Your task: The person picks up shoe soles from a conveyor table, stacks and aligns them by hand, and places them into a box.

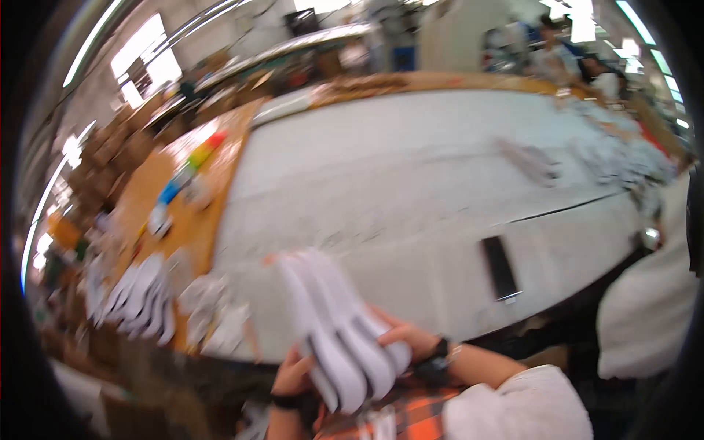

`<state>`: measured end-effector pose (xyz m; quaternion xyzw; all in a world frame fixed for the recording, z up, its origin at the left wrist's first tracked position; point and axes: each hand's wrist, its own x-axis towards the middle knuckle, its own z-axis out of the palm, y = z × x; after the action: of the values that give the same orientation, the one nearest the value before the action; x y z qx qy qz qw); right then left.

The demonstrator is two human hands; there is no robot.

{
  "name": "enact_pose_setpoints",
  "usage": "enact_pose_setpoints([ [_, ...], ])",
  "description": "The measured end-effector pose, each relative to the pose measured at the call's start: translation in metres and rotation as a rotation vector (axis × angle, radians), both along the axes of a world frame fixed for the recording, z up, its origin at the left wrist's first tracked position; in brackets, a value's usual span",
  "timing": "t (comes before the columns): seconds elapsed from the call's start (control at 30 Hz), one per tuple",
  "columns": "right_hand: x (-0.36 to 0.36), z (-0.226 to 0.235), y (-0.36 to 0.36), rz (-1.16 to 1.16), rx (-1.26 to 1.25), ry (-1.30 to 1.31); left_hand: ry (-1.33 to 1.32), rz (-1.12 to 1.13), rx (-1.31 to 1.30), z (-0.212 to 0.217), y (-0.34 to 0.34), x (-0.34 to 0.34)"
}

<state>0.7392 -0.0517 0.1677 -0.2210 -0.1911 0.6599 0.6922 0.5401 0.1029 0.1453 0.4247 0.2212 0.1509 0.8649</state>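
Both my hands hold one fanned stack of several white, long, sole-shaped pieces (330, 315) close to my chest at the bottom middle of the blurred view. My left hand (292, 375) grips the stack from below on its left side. My right hand (411, 339), with a dark watch on the wrist, clasps the stack's right side. The stack's upper ends reach over the near edge of the white-covered table (411, 183).
A dark flat phone-like slab (500, 267) lies on the table to the right. More white sole-shaped pieces (139, 297) lie fanned on the wooden bench at left, near coloured spools (192, 163). A white heap (623, 158) sits far right, where other people stand.
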Motion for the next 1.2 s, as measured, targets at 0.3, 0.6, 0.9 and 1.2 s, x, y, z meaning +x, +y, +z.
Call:
enact_pose_setpoints([
  [0.3, -0.013, 0.012, 0.004, 0.008, 0.093, -0.144, 0.2, 0.356, -0.007, -0.118, 0.065, -0.029],
  [0.6, 0.0, 0.052, 0.001, 0.055, -0.084, -0.763, 0.079, 0.076, 0.03, -0.031, 0.042, -0.01],
  [0.9, 0.018, 0.004, 0.024, -0.218, 0.283, -1.005, -0.356, 0.332, 1.085, 0.09, -0.006, 0.08],
  [1.2, 0.016, 0.008, 0.031, -0.312, 0.291, -1.061, -0.259, 0.421, 1.482, 0.075, 0.015, 0.062],
])
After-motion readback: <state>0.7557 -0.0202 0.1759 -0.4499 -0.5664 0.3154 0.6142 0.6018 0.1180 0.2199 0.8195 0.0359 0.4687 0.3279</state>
